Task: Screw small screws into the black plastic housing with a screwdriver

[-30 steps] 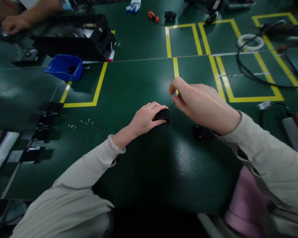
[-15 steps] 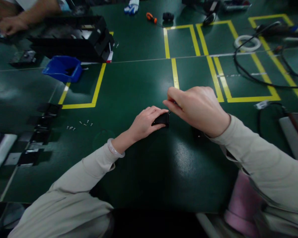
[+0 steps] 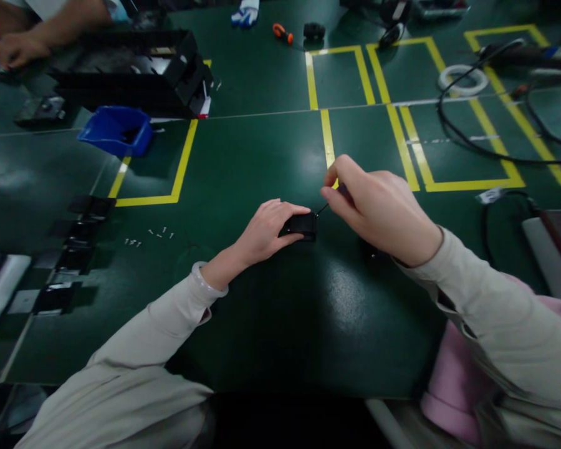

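Observation:
My left hand (image 3: 266, 234) grips a small black rectangular block (image 3: 303, 226) on the green table, thumb on the near side and fingers on the far side. My right hand (image 3: 374, 202) is closed around a thin dark screwdriver (image 3: 324, 209), most of whose handle the fingers hide. Its shaft slants down to the left, and the tip is at the block's right end. A tiny shiny spot shows at that tip, too small to tell whether it is a screw. Partly under my right wrist lies another dark piece (image 3: 371, 251).
Several small screws (image 3: 131, 242) lie to the left, near a row of black parts (image 3: 77, 255). Farther back are a blue bin (image 3: 116, 128), a long black housing (image 3: 121, 84) and an orange-handled tool (image 3: 283, 33). A co-worker's hand (image 3: 19, 48) is at far left. A black cable (image 3: 467, 140) curves at right.
My right hand has shifted slightly right, so more of the screwdriver's shaft shows. My left hand has slid a little left along the block, uncovering more of it.

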`<act>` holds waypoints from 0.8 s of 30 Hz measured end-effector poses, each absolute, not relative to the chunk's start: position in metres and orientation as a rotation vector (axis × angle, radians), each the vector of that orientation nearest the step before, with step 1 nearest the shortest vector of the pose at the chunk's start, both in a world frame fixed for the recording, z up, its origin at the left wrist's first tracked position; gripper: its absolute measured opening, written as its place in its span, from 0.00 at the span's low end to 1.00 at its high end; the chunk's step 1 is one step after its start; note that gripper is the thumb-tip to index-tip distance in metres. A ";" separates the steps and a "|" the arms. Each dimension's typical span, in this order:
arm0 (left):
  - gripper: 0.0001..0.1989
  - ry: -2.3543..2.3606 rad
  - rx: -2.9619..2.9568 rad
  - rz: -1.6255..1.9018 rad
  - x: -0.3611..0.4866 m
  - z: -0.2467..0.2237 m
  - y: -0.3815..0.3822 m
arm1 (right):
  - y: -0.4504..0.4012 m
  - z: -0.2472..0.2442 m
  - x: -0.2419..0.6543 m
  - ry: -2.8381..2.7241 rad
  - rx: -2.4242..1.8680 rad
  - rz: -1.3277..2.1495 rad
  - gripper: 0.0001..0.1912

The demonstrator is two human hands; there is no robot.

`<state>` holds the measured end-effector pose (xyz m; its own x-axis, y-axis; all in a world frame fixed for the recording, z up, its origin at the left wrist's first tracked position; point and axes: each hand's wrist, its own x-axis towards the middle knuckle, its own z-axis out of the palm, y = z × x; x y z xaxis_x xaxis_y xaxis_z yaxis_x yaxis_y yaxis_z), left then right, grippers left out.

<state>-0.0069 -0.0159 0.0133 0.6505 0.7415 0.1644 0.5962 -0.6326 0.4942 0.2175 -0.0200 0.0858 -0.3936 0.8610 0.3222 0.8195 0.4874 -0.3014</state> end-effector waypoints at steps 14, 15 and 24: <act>0.19 1.022 2.540 0.282 -0.013 0.028 -0.016 | -0.026 0.057 0.243 -1.933 -1.286 0.439 0.09; 0.18 0.997 2.543 0.286 -0.013 0.027 -0.015 | -0.025 0.054 0.243 -1.905 -1.288 0.483 0.07; 0.18 0.871 2.459 0.365 -0.011 0.021 -0.013 | -0.024 0.038 0.246 -1.697 -1.311 0.668 0.12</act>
